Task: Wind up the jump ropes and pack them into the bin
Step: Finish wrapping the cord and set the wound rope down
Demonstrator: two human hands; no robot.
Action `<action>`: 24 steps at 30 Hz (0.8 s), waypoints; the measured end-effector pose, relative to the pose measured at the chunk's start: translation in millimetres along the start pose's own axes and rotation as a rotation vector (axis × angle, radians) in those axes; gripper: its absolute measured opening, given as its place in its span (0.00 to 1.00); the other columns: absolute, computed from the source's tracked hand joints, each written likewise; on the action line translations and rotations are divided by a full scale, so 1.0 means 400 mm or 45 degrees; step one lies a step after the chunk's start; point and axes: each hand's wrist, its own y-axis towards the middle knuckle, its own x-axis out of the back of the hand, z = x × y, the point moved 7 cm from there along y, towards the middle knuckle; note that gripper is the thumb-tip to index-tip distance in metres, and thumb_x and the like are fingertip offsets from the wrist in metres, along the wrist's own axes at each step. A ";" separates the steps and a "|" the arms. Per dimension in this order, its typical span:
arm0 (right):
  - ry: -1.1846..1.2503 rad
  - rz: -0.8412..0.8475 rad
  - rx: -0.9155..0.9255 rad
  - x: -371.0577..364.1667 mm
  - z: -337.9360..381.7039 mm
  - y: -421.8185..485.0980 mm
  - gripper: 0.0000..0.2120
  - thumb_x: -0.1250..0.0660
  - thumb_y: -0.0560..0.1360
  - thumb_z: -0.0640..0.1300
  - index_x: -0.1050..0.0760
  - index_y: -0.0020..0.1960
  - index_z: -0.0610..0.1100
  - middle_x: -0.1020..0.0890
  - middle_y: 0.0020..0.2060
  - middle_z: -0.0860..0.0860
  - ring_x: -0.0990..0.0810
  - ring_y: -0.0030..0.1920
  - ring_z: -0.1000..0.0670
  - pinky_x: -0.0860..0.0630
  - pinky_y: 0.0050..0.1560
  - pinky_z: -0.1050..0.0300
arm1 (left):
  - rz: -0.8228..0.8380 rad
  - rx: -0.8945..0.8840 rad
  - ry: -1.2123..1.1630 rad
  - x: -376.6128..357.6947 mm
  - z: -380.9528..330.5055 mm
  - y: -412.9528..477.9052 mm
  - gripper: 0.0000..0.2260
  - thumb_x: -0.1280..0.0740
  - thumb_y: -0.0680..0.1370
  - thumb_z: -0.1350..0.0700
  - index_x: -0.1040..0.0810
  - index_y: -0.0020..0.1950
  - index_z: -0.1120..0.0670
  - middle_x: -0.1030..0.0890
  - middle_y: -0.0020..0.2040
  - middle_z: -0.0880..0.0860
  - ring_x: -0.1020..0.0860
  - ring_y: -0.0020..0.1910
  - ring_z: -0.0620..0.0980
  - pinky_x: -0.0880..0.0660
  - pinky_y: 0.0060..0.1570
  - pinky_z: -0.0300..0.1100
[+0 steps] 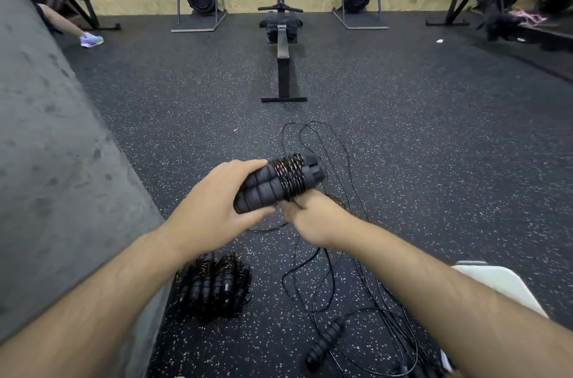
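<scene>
Our left hand (214, 210) grips the nearly wound black foam-handled jump rope (263, 188), just beyond the pile of wound ropes (214, 287); our right hand (310, 218) pinches its cord (290, 176). Next, we should tuck the end.

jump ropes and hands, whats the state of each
held jump rope: cord wound round both handles
left hand: grips the handles
right hand: pinches the cord
jump rope pile: wound, on floor
loose jump ropes: unwound, sprawled on floor

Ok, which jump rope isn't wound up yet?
The loose rope on the floor, lower right, cord sprawled; the held bundle and the left floor pile are coiled.
</scene>
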 end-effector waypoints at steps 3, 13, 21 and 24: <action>0.031 0.035 0.022 -0.022 0.025 -0.007 0.07 0.46 0.85 0.48 0.30 0.53 0.52 0.27 0.38 0.57 0.28 0.38 0.55 0.33 0.39 0.60 | -0.118 0.036 0.095 0.012 0.027 -0.006 0.30 0.23 0.72 0.44 0.28 0.72 0.47 0.22 0.60 0.43 0.25 0.58 0.48 0.28 0.60 0.48; -0.208 0.032 0.128 -0.013 0.098 -0.080 0.17 0.46 0.84 0.53 0.24 0.50 0.44 0.21 0.38 0.52 0.24 0.38 0.52 0.27 0.42 0.54 | -0.128 0.175 0.276 0.032 0.103 -0.020 0.34 0.21 0.70 0.48 0.28 0.73 0.53 0.21 0.57 0.51 0.25 0.55 0.56 0.26 0.56 0.54; -0.437 -0.182 0.321 0.090 0.137 -0.117 0.12 0.38 0.80 0.52 0.25 0.42 0.46 0.25 0.29 0.53 0.28 0.31 0.54 0.32 0.34 0.55 | -0.034 0.077 0.282 0.007 0.089 -0.020 0.34 0.20 0.69 0.51 0.27 0.72 0.52 0.21 0.59 0.48 0.25 0.54 0.53 0.25 0.56 0.54; -0.563 -0.288 0.413 0.111 0.132 -0.107 0.11 0.39 0.80 0.52 0.25 0.44 0.48 0.28 0.28 0.55 0.30 0.32 0.53 0.32 0.36 0.54 | -0.011 0.035 0.263 -0.001 0.077 -0.018 0.32 0.21 0.67 0.54 0.25 0.70 0.51 0.20 0.57 0.45 0.26 0.51 0.51 0.25 0.54 0.52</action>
